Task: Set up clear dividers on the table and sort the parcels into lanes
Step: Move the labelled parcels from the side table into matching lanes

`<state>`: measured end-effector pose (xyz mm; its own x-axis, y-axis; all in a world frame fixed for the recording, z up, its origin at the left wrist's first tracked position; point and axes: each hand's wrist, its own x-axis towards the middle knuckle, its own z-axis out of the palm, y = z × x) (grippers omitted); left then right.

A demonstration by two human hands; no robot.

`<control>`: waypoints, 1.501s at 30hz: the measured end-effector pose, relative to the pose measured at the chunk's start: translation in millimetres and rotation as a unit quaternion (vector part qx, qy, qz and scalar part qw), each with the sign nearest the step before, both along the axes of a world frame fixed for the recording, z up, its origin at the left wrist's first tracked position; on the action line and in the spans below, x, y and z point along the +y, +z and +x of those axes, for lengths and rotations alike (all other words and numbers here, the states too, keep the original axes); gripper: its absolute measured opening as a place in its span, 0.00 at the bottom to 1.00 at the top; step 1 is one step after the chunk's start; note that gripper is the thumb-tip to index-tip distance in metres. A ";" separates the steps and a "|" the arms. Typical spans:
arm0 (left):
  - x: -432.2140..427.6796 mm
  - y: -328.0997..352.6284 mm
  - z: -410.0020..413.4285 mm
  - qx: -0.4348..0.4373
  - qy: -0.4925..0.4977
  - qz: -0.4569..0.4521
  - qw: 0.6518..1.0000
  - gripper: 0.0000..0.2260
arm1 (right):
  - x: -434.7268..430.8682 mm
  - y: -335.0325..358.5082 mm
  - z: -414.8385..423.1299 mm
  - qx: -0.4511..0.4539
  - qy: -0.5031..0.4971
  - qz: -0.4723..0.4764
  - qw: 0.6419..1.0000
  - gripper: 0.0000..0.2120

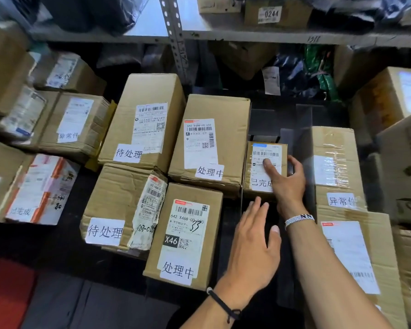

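Nearest, the left hand (254, 245) lay flat over the dark table (64, 236) in the third lane from the left. Its fingers were straight and close together, the thumb splayed right; whether it touched the surface could not be told. It probably marked or steadied the space just short of the parcel. Along its left ran the thin edge of a clear divider (242, 205), separating this lane from the near "处理中" box (185, 236).

Just beyond, the right hand (288, 181) gripped the small parcel (262, 151). The thumb pressed on the top label and the other fingers curled round the right side, a hold suited to sliding it along the lane. The parcel sat between that divider and a second clear sheet (301, 148) on its right, with the "异常件" box (335, 167) past the sheet. Its long axis seemed to run near to far, parallel with the dividers. The label faced up, with the handwritten "已完成" tag at the near end, readable to the person.
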<state>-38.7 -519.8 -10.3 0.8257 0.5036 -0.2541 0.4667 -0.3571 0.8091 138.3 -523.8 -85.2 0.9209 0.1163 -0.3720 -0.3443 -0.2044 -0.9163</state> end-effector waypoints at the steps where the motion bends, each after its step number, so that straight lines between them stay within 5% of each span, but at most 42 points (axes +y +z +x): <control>1: 0.0 -0.8 -0.3 0.000 -0.003 0.004 1.000 0.25 | 0.4 -3.4 -0.1 0.007 0.001 0.003 1.000 0.36; 13: 0.3 -3.4 -3.0 0.006 -0.021 0.006 1.000 0.24 | 7.9 -22.3 -0.8 0.004 0.003 -0.049 0.999 0.27; 18: -1.6 5.6 -0.2 -0.020 -0.029 0.009 0.999 0.25 | 9.5 -9.9 2.1 -0.070 0.051 -0.121 0.989 0.23; 21: 0.8 19.8 1.2 -0.067 -0.038 0.039 0.996 0.26 | 10.6 6.4 -1.3 -0.117 0.068 -0.147 0.980 0.29; 36: 100.2 104.6 -20.1 -0.217 0.020 0.226 0.949 0.24 | 12.8 161.8 -117.5 -0.297 0.017 -0.031 0.954 0.25; 45: 144.3 140.2 -112.1 -0.213 0.112 0.287 0.927 0.24 | 48.8 208.2 -207.9 -0.356 0.144 0.047 0.922 0.22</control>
<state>-150.8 -375.5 129.9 0.6486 0.6252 0.4341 0.2633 -0.7194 0.6428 -69.6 -475.0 123.0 0.8538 0.3944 0.3399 0.4082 -0.1017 -0.9072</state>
